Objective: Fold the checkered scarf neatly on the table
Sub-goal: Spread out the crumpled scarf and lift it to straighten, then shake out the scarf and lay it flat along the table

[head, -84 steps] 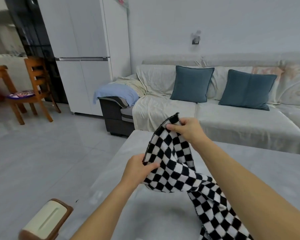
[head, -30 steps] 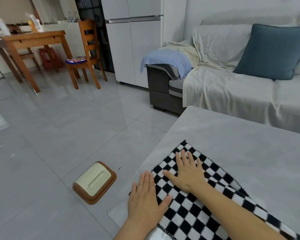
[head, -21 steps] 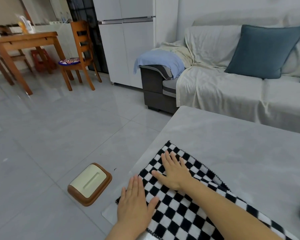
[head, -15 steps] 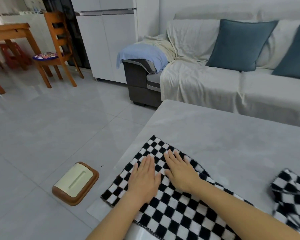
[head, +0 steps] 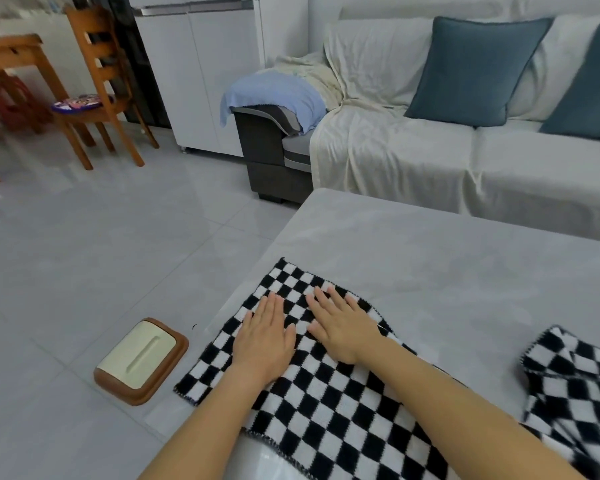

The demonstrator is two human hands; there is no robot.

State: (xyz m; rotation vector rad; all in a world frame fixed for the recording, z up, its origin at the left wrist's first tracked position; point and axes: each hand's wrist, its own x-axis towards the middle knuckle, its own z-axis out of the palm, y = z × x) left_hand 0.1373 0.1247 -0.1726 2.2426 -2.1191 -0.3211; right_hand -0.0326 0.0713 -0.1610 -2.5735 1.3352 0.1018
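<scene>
Checkered scarf (head: 326,410), black and white, lies flat on the near left part of the grey table (head: 447,265), and we find both hands resting on it, palms down. We record the left hand (head: 262,341) with its fingers (head: 274,306) straight and pressed together, the thumb angled out toward the other hand. We record the right hand (head: 343,327) just beside it, its fingers (head: 329,299) straight and slightly spread, flat on the fabric. Neither hand pinches or grips anything. The scarf's far corner lies just beyond the left fingertips, and its left edge runs along the table's edge, to the left of those fingers. Behind the wrists the fabric continues under both forearms. A rumpled stretch (head: 575,393) of the same checked fabric lies on the table well to the right of the right fingers; we cannot tell where it joins the flat part. On the floor, left of the left fingers, we note a brown box with a cream lid (head: 141,360). Well beyond the fingertips stand a covered sofa (head: 465,161) with blue cushions (head: 471,71), a white cabinet (head: 201,74) and a wooden chair (head: 97,81)
</scene>
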